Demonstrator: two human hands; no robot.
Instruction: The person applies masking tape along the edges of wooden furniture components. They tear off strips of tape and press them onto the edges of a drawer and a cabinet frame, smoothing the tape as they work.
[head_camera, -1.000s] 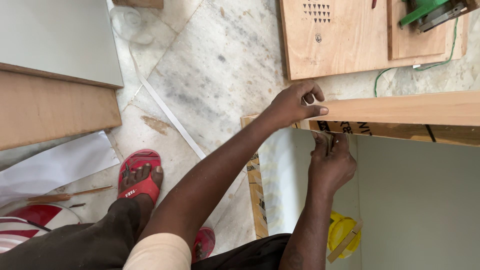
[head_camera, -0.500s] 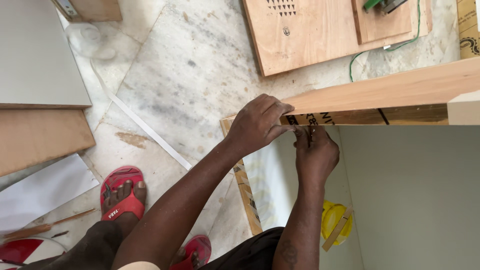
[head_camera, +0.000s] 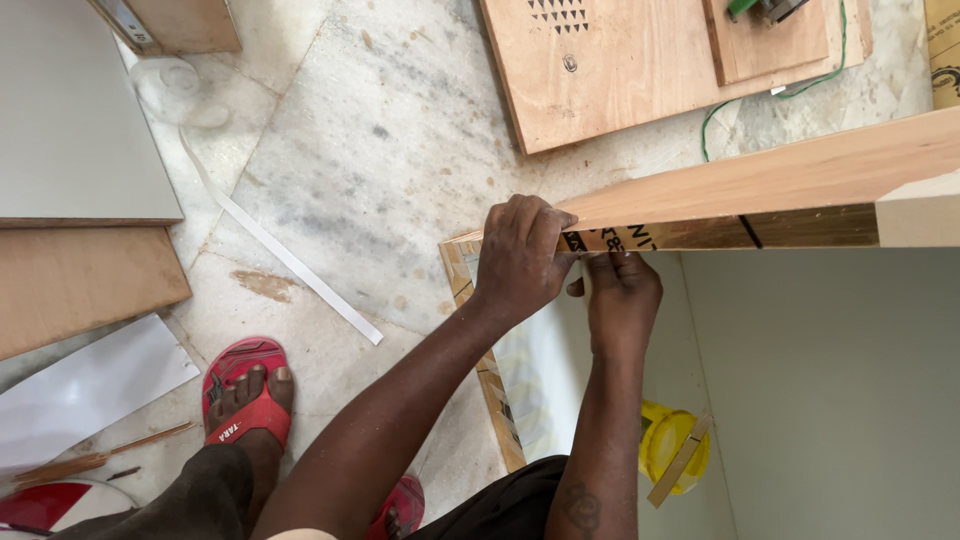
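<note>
A long plywood panel (head_camera: 760, 190) stands on edge and runs from the middle to the right, forming the top of a box with pale grey inner faces (head_camera: 830, 380). My left hand (head_camera: 520, 255) lies over the panel's left corner, fingers curled across its dark layered edge. Just right of it and below, my right hand (head_camera: 622, 300) presses against the same edge. Its fingers are pinched on a thin pale strip (head_camera: 586, 278), which is mostly hidden between the two hands.
A loose white strip (head_camera: 280, 250) lies on the marble floor. Flat boards (head_camera: 80, 280) are stacked at the left. A wooden board (head_camera: 640, 70) with a green cable and a tool lies at the top. My foot in a red sandal (head_camera: 245, 395) is at the lower left. A yellow object (head_camera: 672, 440) sits inside the box.
The view has swung, so the panel sits lower and more tilted. Both hands stay at the panel's corner; my left hand has closed further over it.
</note>
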